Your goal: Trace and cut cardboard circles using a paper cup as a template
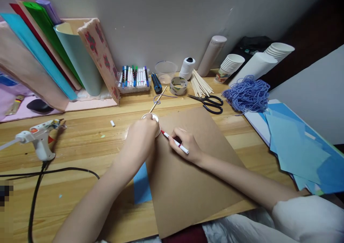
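Note:
My left hand is closed on a white paper cup, which stands at the upper left corner of a brown cardboard sheet. Most of the cup is hidden behind the hand. In my right hand is a white marker with a red tip, pinched between thumb and fingers. The tip meets the cardboard close beside the cup's base; whether it touches the cup I cannot tell. A blue paper strip sticks out from under the cardboard's left edge. Behind the cup lies a wooden stick with purple string around it.
A glue gun with its black cable lies at left. Along the back are a marker box, a tape roll, black scissors, wooden sticks, purple string and paper cups. Blue paper sheets lie at right.

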Available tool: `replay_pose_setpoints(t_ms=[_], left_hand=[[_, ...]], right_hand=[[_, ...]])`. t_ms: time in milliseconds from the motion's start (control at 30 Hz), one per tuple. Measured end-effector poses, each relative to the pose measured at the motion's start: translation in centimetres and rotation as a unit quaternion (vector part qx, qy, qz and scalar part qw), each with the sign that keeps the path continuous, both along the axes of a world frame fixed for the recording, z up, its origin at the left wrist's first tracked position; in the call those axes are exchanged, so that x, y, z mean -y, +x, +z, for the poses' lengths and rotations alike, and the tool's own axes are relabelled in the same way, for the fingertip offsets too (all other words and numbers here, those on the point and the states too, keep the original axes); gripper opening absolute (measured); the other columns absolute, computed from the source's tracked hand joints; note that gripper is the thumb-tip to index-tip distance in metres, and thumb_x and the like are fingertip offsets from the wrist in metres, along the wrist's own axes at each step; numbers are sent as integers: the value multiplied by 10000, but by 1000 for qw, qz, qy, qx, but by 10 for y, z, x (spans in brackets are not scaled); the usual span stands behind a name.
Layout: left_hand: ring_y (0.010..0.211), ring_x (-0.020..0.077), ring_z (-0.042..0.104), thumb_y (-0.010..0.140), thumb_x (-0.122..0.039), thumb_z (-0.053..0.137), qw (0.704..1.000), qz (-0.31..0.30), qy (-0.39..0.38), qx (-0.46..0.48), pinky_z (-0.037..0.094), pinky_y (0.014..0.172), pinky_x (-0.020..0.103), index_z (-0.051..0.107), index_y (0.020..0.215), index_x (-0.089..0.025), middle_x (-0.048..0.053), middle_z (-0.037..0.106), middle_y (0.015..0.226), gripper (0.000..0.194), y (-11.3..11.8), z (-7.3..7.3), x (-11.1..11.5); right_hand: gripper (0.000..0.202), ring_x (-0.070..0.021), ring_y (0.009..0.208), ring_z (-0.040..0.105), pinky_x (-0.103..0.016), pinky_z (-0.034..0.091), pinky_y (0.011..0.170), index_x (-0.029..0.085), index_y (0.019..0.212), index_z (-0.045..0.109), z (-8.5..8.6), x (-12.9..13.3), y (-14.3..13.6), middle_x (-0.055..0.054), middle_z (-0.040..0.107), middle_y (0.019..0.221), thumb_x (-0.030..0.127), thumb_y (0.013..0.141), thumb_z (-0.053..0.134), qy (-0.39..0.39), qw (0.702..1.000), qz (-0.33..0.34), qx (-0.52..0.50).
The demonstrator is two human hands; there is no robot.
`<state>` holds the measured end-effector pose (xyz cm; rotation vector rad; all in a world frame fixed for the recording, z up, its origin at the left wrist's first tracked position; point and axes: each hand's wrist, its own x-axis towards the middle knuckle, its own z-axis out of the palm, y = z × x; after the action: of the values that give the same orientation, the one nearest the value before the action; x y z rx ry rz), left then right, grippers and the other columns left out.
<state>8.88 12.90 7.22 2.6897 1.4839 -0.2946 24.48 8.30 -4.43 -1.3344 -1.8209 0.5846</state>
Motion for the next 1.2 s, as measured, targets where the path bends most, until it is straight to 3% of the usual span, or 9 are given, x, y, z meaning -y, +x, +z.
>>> replay_pose_setpoints(t_ms=[167, 500, 700, 767, 933, 1067, 1200], left_hand=[[732, 239, 645, 788, 0, 356, 1000, 1, 4, 10, 428, 596, 284, 625, 898, -90, 151, 644, 903, 304, 0, 0, 1], [716, 241, 641, 769, 5, 367, 1000, -1, 5, 12, 415, 590, 288, 626, 879, -84, 161, 644, 880, 294, -1, 0, 1], [723, 223, 640, 775, -41, 380, 999, 3, 15, 40, 404, 585, 284, 630, 818, -117, 142, 652, 891, 264, -5, -1, 0], [728, 226, 641, 795, -83, 388, 998, 16, 20, 50, 402, 587, 285, 626, 808, -132, 132, 658, 886, 244, -6, -2, 0], [814, 237, 640, 838, -168, 421, 994, 44, 24, 96, 411, 625, 283, 596, 1019, -171, 89, 673, 908, 251, -11, -2, -2], [993, 258, 589, 842, -241, 500, 988, 43, 52, 137, 441, 731, 306, 496, 1241, -173, 106, 617, 1080, 405, -22, 0, -8], [1096, 291, 516, 760, -380, 646, 987, 25, 65, 146, 436, 841, 349, 476, 1275, -136, 131, 542, 1169, 594, -34, -2, -16]], right_hand=[[197, -134, 587, 429, -257, 324, 576, 210, 668, 389, -2, 1, 0, 16, 435, 617, 181, 839, 482, 32, 999, 22, 22], [174, -141, 597, 455, -272, 349, 587, 210, 676, 417, -3, 4, 1, 0, 479, 633, 185, 837, 478, 35, 998, 46, 22], [160, -143, 629, 504, -264, 385, 586, 211, 776, 465, -9, 4, 6, -5, 520, 720, 326, 885, 482, -19, 990, -94, -107], [164, -142, 663, 520, -259, 402, 607, 211, 839, 470, -11, 0, 8, -4, 530, 768, 365, 894, 476, -37, 979, -109, -168], [196, -141, 715, 519, -250, 406, 641, 211, 886, 472, -11, -12, 11, -1, 535, 800, 406, 894, 479, -63, 961, -115, -243], [201, -139, 706, 509, -246, 393, 609, 220, 923, 462, -12, -14, 13, 5, 522, 801, 418, 892, 481, -69, 951, -125, -275], [226, -146, 743, 519, -251, 398, 612, 224, 949, 451, -15, -15, 14, -3, 511, 827, 436, 883, 488, -63, 946, -133, -290]])
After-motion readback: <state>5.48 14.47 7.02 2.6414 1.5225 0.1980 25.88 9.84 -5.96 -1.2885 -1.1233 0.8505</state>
